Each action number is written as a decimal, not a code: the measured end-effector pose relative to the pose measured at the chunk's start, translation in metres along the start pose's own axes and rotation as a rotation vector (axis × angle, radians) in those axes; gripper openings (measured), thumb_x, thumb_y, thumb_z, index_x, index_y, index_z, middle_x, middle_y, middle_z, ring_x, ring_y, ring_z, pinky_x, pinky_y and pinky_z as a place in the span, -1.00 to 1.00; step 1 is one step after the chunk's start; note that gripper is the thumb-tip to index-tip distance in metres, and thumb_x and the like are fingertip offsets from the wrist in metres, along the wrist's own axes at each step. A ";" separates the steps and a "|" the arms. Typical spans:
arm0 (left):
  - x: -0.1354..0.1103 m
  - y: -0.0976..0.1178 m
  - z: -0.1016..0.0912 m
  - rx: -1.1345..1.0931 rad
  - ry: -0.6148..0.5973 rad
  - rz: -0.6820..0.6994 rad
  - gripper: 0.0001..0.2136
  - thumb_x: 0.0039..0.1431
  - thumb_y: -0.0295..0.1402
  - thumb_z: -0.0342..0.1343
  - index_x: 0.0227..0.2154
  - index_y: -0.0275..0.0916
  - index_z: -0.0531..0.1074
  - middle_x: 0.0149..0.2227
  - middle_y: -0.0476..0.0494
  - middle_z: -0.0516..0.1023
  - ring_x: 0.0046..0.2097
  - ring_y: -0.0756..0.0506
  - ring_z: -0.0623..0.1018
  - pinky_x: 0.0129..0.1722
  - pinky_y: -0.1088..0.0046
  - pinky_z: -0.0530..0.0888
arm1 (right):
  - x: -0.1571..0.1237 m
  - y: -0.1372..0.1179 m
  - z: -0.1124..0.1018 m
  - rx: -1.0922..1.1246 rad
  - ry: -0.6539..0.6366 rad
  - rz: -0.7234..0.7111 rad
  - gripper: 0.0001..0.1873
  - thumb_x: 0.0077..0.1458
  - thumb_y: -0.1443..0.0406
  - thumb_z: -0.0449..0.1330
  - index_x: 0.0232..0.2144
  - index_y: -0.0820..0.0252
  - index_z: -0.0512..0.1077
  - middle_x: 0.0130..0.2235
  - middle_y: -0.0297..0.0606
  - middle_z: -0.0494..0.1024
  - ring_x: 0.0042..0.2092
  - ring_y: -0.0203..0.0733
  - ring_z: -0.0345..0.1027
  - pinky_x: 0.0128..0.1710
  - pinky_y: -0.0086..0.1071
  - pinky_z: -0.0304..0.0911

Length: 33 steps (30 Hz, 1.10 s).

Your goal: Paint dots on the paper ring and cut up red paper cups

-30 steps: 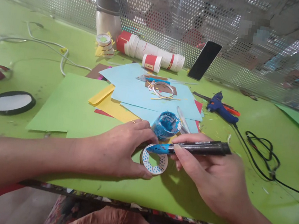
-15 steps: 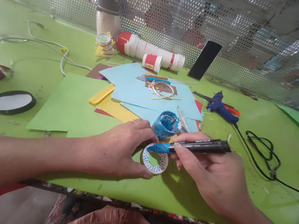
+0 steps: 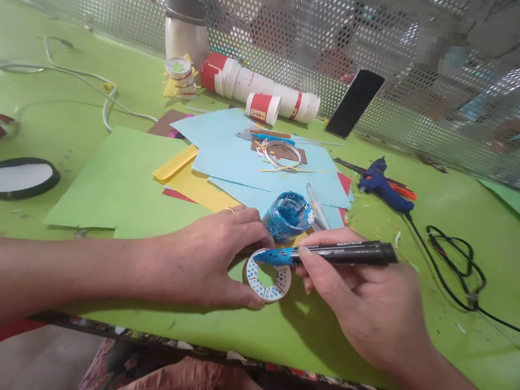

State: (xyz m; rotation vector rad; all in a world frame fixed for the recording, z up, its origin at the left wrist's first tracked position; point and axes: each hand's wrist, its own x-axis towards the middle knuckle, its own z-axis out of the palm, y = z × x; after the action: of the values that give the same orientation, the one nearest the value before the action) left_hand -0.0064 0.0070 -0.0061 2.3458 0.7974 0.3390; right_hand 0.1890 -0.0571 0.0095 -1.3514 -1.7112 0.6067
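Note:
A small white ring (image 3: 285, 284) with blue dots and dark dividing lines lies flat on the green table. My left hand (image 3: 217, 257) grips it at its left side, thumb at the near edge and fingers at the far edge. My right hand (image 3: 361, 300) is closed around a black marker (image 3: 348, 253) whose front end is smeared with blue paint. The marker's tip rests at or just over the ring's upper left part; I cannot tell whether it touches. Just beyond the ring stands an open jar of blue paint (image 3: 285, 224), its inside coated blue.
Light blue paper sheets (image 3: 236, 159), green paper (image 3: 107, 180) and a yellow envelope (image 3: 181, 168) lie around the jar. Stacked paper cups (image 3: 274, 90), a leaning phone (image 3: 356, 105) and a spray bottle (image 3: 186, 30) stand by the mesh. A blue glue gun (image 3: 387, 187) with its cord sits right.
The whole view has shifted slightly, so everything sits a little further left. Both hands, the ring and the marker keep nearly the same position relative to each other.

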 end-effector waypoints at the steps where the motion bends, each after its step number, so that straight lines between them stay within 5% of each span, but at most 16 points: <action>1: 0.000 0.000 0.000 -0.002 0.000 0.001 -0.56 -0.04 -0.25 0.35 -0.09 -0.31 0.46 -0.13 -0.20 0.44 -0.08 -0.21 0.44 -0.04 0.21 0.43 | -0.001 0.001 0.000 0.002 0.005 0.001 -0.93 0.11 0.38 0.26 -0.40 0.10 0.51 -0.55 -0.56 0.53 -0.56 -0.52 0.42 -0.51 -0.79 0.33; 8: 0.000 0.000 0.000 -0.022 -0.003 -0.010 -0.58 -0.05 -0.27 0.36 -0.11 -0.28 0.46 -0.14 -0.18 0.44 -0.08 -0.21 0.44 -0.07 0.21 0.42 | -0.007 0.005 -0.002 0.075 0.177 -0.024 -0.91 0.10 0.37 0.26 -0.38 0.07 0.54 -0.55 -0.53 0.50 -0.56 -0.46 0.40 -0.51 -0.68 0.36; 33: -0.001 -0.001 0.000 -0.015 -0.007 -0.001 -0.60 0.00 -0.24 0.33 -0.10 -0.27 0.45 -0.14 -0.19 0.43 -0.07 -0.22 0.43 -0.06 0.18 0.42 | -0.007 0.006 -0.002 -0.129 0.094 -0.031 -0.96 0.13 0.30 0.26 -0.35 0.12 0.53 -0.54 -0.44 0.55 -0.56 -0.36 0.46 -0.54 -0.53 0.39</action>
State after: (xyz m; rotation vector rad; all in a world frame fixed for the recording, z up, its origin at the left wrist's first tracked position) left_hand -0.0079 0.0072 -0.0066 2.3317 0.7899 0.3357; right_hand 0.1941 -0.0617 0.0034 -1.4173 -1.7160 0.4152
